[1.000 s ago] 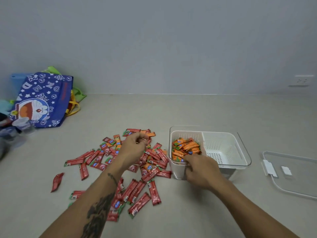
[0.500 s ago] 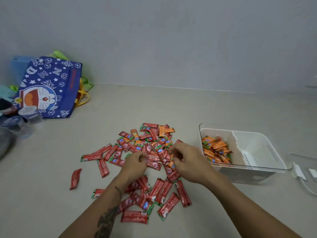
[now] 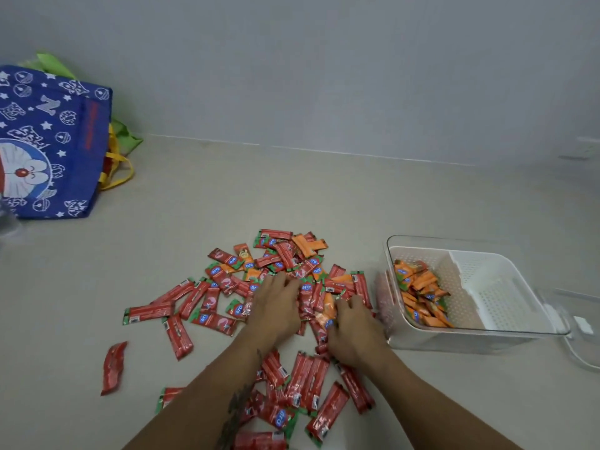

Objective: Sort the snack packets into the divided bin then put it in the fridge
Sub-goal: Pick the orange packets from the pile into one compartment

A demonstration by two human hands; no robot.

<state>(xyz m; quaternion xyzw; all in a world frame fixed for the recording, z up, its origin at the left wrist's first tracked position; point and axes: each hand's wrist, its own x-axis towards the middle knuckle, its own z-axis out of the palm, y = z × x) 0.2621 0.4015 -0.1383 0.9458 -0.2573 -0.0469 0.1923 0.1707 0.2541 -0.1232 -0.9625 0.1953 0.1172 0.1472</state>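
A heap of red snack packets (image 3: 214, 319) lies spread on the beige surface, with a few orange packets (image 3: 308, 246) mixed in at its far side. My left hand (image 3: 276, 310) rests flat on the middle of the heap, fingers stretched out. Just to its right, my right hand (image 3: 355, 329) lies with spread fingers touching an orange packet (image 3: 328, 308). The clear divided bin (image 3: 480, 334) stands to the right of the heap. Its left compartment holds several orange packets (image 3: 422, 297); the right compartment (image 3: 496, 297) shows only white mesh.
A blue cartoon tote bag (image 3: 48, 141) stands at the far left by the wall, with green and yellow bags behind it. The bin's clear lid (image 3: 584, 324) lies at the right edge. One stray red packet (image 3: 113, 368) lies apart at the left.
My right hand left the bin and came onto the heap beside my left hand. Both hands went from pinching at packets to lying spread on them. The view shifted left and closer.
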